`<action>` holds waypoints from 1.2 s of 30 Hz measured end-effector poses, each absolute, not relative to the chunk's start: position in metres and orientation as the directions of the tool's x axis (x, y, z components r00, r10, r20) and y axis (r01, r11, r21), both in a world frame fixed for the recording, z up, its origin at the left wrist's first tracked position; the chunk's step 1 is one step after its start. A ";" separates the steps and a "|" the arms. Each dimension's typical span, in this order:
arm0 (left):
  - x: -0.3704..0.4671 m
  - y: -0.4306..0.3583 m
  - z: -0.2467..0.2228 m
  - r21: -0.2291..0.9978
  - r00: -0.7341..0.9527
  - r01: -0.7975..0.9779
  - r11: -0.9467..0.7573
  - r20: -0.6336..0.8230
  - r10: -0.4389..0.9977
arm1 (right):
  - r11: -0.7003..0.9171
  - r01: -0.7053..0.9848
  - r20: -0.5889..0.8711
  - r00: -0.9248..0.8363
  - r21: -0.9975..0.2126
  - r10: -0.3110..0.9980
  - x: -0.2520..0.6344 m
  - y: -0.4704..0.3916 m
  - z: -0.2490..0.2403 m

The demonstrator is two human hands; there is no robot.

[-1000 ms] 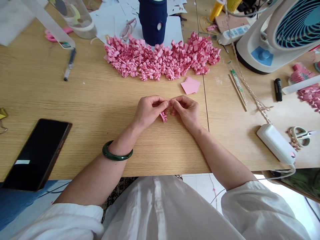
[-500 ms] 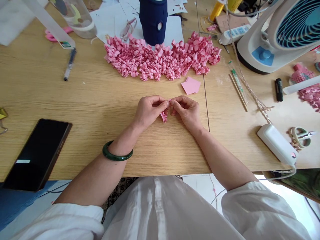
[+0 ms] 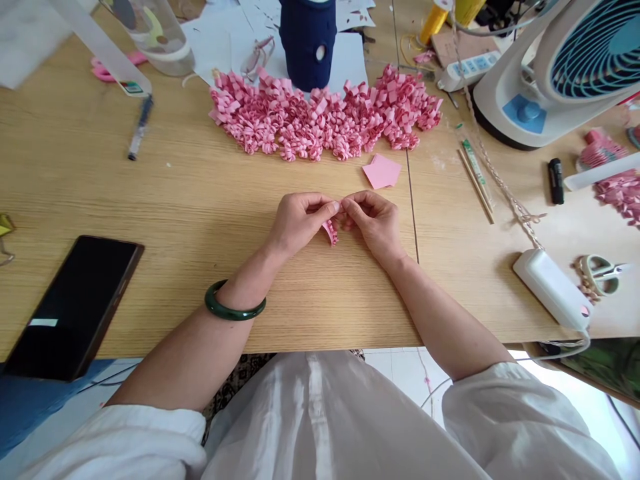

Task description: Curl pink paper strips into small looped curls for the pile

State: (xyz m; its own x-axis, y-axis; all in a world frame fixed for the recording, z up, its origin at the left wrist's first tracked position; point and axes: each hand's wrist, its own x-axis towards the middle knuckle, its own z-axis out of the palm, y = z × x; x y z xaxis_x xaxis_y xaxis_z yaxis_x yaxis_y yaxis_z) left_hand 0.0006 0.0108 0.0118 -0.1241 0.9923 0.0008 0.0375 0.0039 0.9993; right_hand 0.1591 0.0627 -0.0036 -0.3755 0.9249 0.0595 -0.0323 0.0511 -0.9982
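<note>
My left hand (image 3: 300, 220) and my right hand (image 3: 373, 220) meet over the middle of the wooden table, thumbs and fingertips pinched together. Between them is a small piece of pink paper (image 3: 330, 231) with a curled, fringed edge; its lower end hangs below my left fingers. Most of it is hidden by the fingers of both hands. Just beyond my right hand lie flat pink paper pieces (image 3: 383, 171). Farther back stretches a long heap of curled pink paper flowers (image 3: 310, 120).
A dark blue cup (image 3: 307, 47) stands behind the heap. To the left lie a phone (image 3: 75, 307) and a pen (image 3: 140, 130). On the right are a fan (image 3: 530, 80), a white power adapter (image 3: 553, 287), small scissors (image 3: 603, 273), a black marker (image 3: 556, 180) and thin sticks (image 3: 476, 185).
The hanging end of the pink paper has shifted slightly to the right and turned a little. Both hands stay pinched together in almost the same place.
</note>
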 end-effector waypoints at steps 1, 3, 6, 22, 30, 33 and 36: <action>0.001 0.011 0.012 0.999 -0.122 0.042 0.007 -0.001 0.992 | 0.047 -0.038 0.058 -0.373 -0.998 0.926 0.159 0.063 -0.004; 0.001 0.011 0.012 0.998 -0.133 0.061 0.008 0.000 0.991 | 0.044 -0.042 0.057 -0.367 -0.998 0.929 0.159 0.063 -0.004; 0.002 0.012 0.010 0.996 -0.165 0.093 -0.007 0.022 0.986 | 0.049 -0.031 0.057 -0.363 -0.998 0.930 0.159 0.063 -0.005; 0.002 0.011 0.010 0.998 -0.164 0.062 0.000 0.011 0.986 | 0.061 -0.010 0.060 -0.372 -0.998 0.926 0.160 0.063 -0.005; 0.003 0.012 0.011 0.996 -0.177 0.083 -0.013 0.027 0.984 | 0.057 -0.032 0.065 -0.371 -0.998 0.926 0.160 0.063 -0.005; 0.003 0.012 0.010 0.997 -0.170 0.072 -0.027 0.039 0.985 | 0.068 -0.036 0.076 -0.360 -0.997 0.930 0.160 0.063 -0.005; 0.003 0.012 0.009 0.997 -0.165 0.069 -0.017 0.028 0.986 | 0.075 -0.031 0.081 -0.357 -0.997 0.930 0.160 0.062 -0.005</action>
